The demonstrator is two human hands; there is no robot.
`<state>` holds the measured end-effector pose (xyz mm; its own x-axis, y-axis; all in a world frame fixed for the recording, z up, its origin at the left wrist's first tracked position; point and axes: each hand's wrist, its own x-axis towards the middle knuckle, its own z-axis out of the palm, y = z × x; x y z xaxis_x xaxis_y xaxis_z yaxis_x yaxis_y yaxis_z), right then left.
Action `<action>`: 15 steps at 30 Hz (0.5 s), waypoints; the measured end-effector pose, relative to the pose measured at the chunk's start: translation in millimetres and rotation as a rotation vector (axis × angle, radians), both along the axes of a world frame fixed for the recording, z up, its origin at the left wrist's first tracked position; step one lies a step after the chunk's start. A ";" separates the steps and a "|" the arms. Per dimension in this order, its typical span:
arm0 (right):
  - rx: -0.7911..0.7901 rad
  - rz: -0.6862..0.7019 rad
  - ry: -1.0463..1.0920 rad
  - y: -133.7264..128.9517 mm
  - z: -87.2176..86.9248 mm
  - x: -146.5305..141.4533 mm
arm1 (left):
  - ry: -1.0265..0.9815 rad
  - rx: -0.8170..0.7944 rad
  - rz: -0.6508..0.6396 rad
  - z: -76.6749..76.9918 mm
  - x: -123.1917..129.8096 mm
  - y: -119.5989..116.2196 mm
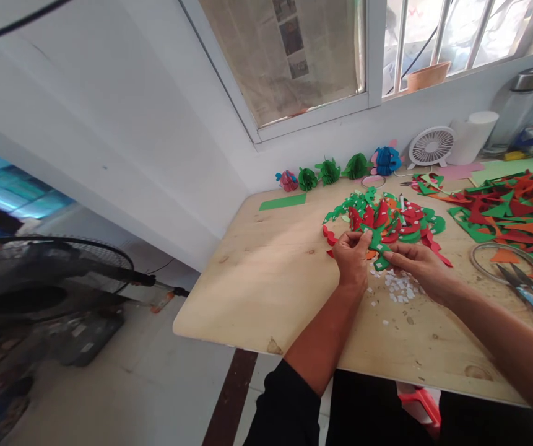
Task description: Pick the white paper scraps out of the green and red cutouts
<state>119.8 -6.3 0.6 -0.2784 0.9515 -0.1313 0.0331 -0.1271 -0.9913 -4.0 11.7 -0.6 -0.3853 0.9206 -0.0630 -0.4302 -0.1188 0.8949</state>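
Between my two hands is a green paper cutout [379, 248] with small white squares on it. My left hand [352, 255] pinches its upper left part, and my right hand [412, 260] grips its lower right edge between thumb and fingers. Just beyond lies a pile of red, green and orange paper cutouts [382, 214], many dotted with the same white squares. Beneath my hands, loose white squares [402, 286] are scattered on the wooden table [266, 279].
Paper scraps [517, 217] cover the right side, near scissors [526, 288] and a tape ring [502, 254]. Along the wall stand folded-paper figures [330, 171], a small white fan [431, 147] and a glass bottle [510, 111]. A green strip [282, 202] lies at the back left; a floor fan [38, 291] stands beyond.
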 end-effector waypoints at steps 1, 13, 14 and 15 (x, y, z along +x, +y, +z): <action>0.000 -0.004 0.003 -0.1 -0.2 0.2 | -0.010 0.006 -0.005 0.7 0.2 -0.5; -0.042 -0.077 0.151 3.2 -3.0 5.2 | -0.080 0.053 -0.125 8.2 -0.7 -5.7; -0.043 -0.077 0.165 3.0 -2.1 5.3 | -0.067 0.057 -0.119 8.5 -1.1 -6.0; -0.044 -0.076 0.180 2.7 -1.3 5.3 | -0.048 0.065 -0.108 8.8 -1.5 -6.6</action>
<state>125.1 -3.5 -0.6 -0.2292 0.9649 -0.1281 -0.1555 -0.1662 -0.9737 -5.5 5.1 8.1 -0.2819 0.9593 -0.0174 -0.4854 -0.1270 0.8650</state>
